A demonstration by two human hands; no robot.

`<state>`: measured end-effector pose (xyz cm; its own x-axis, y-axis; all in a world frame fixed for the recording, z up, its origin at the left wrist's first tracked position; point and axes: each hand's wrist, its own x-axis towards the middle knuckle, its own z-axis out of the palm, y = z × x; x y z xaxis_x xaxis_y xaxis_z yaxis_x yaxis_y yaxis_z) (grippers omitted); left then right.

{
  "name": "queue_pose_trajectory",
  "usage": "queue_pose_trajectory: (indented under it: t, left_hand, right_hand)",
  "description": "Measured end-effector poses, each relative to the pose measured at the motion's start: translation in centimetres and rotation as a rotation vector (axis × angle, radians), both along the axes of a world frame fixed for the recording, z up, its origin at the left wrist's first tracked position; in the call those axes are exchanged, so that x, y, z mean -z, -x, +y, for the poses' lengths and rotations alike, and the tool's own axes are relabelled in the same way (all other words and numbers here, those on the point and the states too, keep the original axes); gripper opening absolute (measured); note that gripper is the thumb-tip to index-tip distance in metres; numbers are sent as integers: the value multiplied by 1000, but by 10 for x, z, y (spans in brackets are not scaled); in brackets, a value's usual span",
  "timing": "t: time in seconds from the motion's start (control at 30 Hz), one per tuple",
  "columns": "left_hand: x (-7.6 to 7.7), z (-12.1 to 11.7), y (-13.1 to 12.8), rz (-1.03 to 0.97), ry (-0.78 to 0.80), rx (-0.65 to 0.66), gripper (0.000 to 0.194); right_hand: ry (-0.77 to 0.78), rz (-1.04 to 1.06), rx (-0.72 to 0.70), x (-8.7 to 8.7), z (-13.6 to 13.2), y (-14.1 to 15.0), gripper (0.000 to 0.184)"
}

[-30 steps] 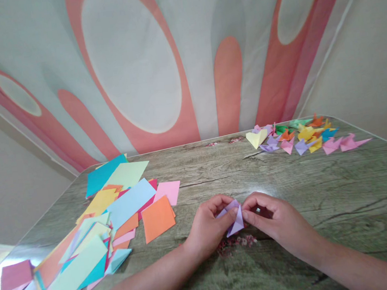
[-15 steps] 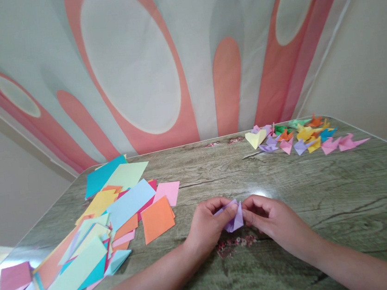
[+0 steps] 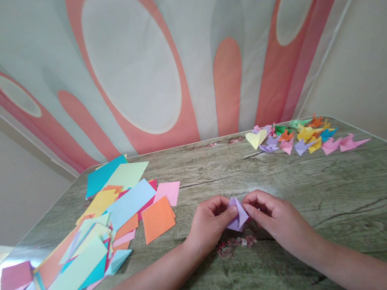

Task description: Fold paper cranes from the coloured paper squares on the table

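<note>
A small folded piece of purple origami paper (image 3: 237, 221) is held a little above the table, between my two hands. My left hand (image 3: 212, 222) pinches its left side, thumb on top. On the other side, the thumb and forefinger of my right hand (image 3: 269, 211) grip the right edge. The paper has creased, pointed flaps that stand partly apart. My fingers cover some of its left part, and its underside is hidden.
A loose pile of coloured paper sheets (image 3: 78, 274) covers the table's left side, with an orange square (image 3: 158, 219) nearest my left hand. Several folded paper cranes (image 3: 306, 133) stand at the back right. The wood-grain table (image 3: 341, 184) meets a patterned wall (image 3: 199, 70).
My right hand has moved slightly up, and the purple paper's right flap is now spread wider to the right. My left hand has hardly moved.
</note>
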<state>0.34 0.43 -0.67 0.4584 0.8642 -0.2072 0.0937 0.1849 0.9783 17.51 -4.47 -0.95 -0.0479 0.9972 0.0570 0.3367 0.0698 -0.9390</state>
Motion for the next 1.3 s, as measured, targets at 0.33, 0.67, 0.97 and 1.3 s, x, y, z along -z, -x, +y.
queue_pose_trajectory:
  t: [0.33, 0.67, 0.97, 1.3]
  left_hand:
    - [-3, 0, 1, -19, -18, -6, 32]
    - [-7, -1, 1, -31, -27, 22, 31]
    - [-15, 0, 3, -12, -38, 34, 29]
    - [-18, -1, 8, 276, -287, 78, 21]
  right_hand:
    - [-299, -166, -4, 6, 3, -6, 10]
    - [-342, -151, -50, 1, 2, -4, 16]
    - [-355, -152, -33, 2, 2, -4, 18]
    - [-578, -328, -108, 6, 0, -9, 23]
